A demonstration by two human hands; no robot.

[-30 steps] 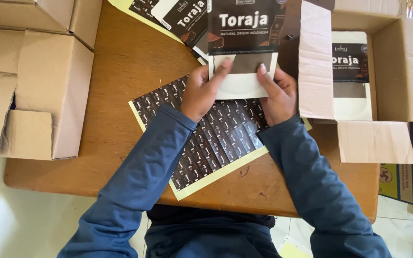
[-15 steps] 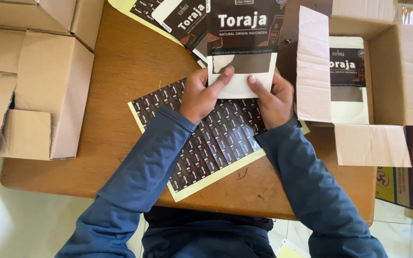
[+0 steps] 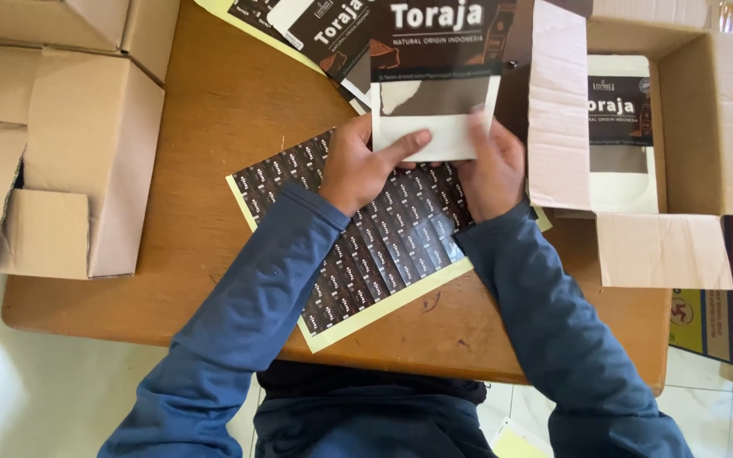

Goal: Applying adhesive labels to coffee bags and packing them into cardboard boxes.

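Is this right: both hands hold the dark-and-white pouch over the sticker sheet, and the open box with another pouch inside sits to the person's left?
Not quite. In the head view the open cardboard box with the second pouch inside sits to the person's right, not left. The rest stands: the left hand and right hand hold the dark-and-white pouch over the sticker sheet.

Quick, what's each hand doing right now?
Left hand: shut on the pouch, thumb across its white bottom edge.
Right hand: shut on the pouch, at its lower right corner.
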